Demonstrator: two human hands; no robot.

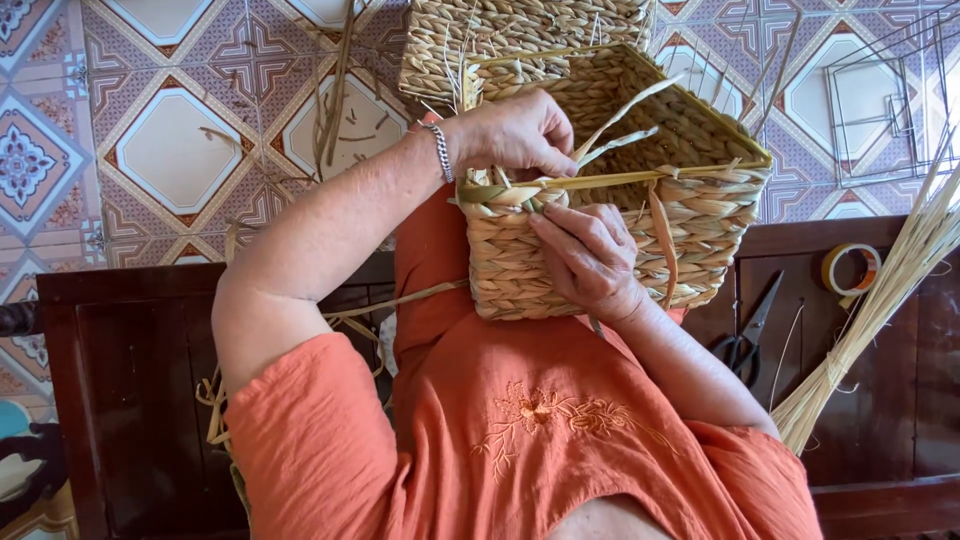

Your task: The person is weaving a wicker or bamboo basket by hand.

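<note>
Basket (640, 190) sits on our lap; its rim strand (610, 180) runs nine to three. Left hand (515, 135) pinches that strand at the nine o'clock corner; right hand (590, 260), nearer us, closes on the weave below.

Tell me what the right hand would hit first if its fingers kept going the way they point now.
The right hand points its fingers up and left at the woven basket, already touching the wall just below the rim. Going on, they would probably meet the rim braid and the left hand there.
</note>
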